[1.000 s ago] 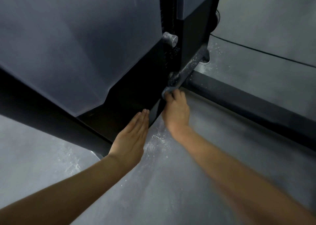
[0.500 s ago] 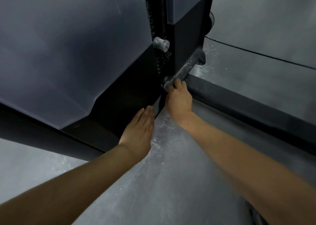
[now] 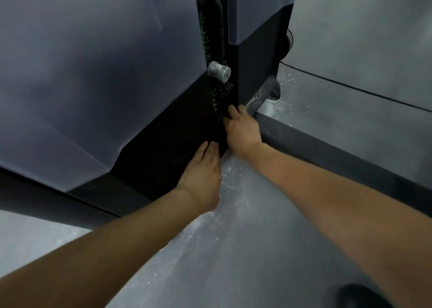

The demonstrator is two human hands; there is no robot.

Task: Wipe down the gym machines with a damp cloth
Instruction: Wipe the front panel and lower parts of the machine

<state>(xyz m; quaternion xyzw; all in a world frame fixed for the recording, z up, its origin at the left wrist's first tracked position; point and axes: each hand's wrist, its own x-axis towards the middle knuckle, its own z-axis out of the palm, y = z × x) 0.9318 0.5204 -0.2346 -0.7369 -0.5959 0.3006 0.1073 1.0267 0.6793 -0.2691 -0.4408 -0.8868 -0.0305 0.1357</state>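
Observation:
The gym machine has grey shroud panels [image 3: 93, 73] above a black base [image 3: 168, 139]. My left hand [image 3: 201, 179] lies flat with straight fingers against the lower corner of the black base. My right hand [image 3: 243, 130] is just above it, at the foot of the dark slot between the two shrouds. Its fingertips reach into the shadow there and are hard to make out. A silver knob [image 3: 219, 71] and a black coiled cable [image 3: 218, 27] sit in the slot above that hand. No cloth shows in either hand.
A dusty foot bar [image 3: 261, 94] sticks out of the base to the right of my right hand. A black rail [image 3: 327, 153] crosses the grey dusty floor [image 3: 245, 249]. A thin cable [image 3: 350, 87] lies beyond it, and a dark shoe tip [image 3: 360, 296] is at bottom right.
My right hand has moved from the end of the dusty bar leftward to the foot of the slot. My left hand has slid up along the black base.

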